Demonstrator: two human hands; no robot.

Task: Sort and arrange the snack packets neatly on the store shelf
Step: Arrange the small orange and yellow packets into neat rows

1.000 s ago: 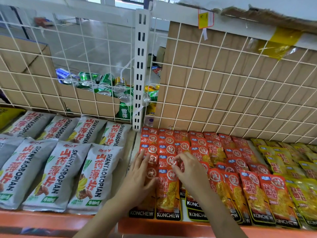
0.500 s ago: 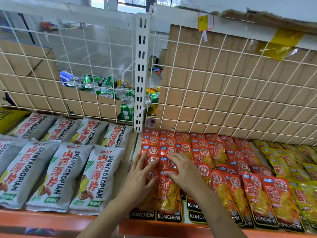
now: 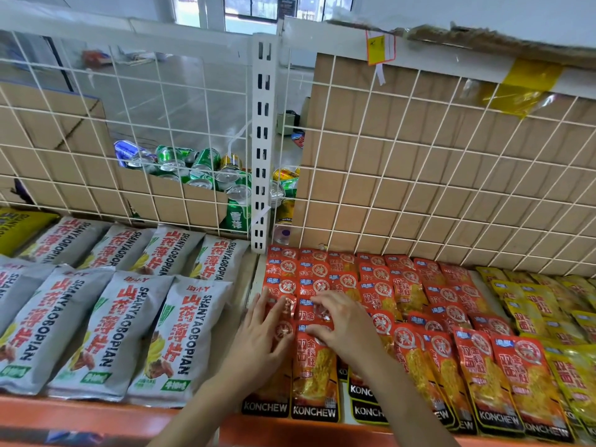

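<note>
Head view, single camera, looking down on the shelf [image 3: 96, 414].

- Red packets [image 3: 400, 285] lay in overlapping columns on the right section of the shelf, just right of the white upright post [image 3: 263, 140]. Yellow packets [image 3: 548, 304] sat beside them further right, grey packets [image 3: 80, 327] on the left section.
- Left hand [image 3: 258, 337] lay flat on the leftmost red column, its fingers [image 3: 274, 312] straight and spread, pressing down and gripping nothing.
- Right hand [image 3: 342, 324] rested on the next column, its fingers [image 3: 317, 303] bent over the top edge of a red packet just behind the front packet [image 3: 314, 372]. Could not tell whether they pinched it or only pushed on it.
- Step, as judged: squaring up the two left red columns. The red rows further right looked looser and fanned.
- Behind the wire grid [image 3: 419, 156]: cardboard sheet [image 3: 451, 204] and loose cans [image 3: 206, 169].

Risks, as judged:
- The packets were glossy and shingled, so a sideways push could slide the whole column and not just one packet.
- The front packets overhung the shelf lip; a pull toward the body could tip one off.
- The left column sat at the gap beside the post, so a packet nudged left could drop into it.
</note>
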